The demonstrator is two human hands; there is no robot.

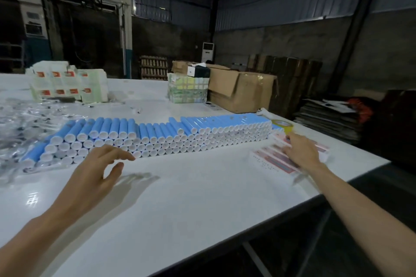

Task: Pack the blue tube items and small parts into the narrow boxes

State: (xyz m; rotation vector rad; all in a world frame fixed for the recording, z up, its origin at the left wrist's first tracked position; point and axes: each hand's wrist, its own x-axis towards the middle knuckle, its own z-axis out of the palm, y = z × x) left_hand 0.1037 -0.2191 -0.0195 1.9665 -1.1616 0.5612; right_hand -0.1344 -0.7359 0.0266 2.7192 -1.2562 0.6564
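Head view. The blue tubes (157,135) lie stacked in rows on the white surface (202,198), white caps toward the person. The stack is tallest at its left end and in a block on the right. Bagged small parts (27,117) lie to the left of the stack, touching it.

The left hand (96,171) hovers just in front of the lower cap row. Its fingers (119,153) are spread and relaxed and hold nothing. The right hand (299,150) rests on the flat, red-printed narrow boxes (272,159) near the right edge of the surface. Its fingers are stretched out on top, and no grip is visible. A yellow tape roll (282,125) sits just behind these boxes.

Hazards, as judged:
- Drawing a tube from a lower row removes support. The tubes above may roll forward across the surface.
- The smooth flat boxes may fan out under a sideways push. They lie near the edge and could slide off.
- Several flat boxes may lift together instead of one.
- The loose clear bags may snag on tubes at the left end of the stack.
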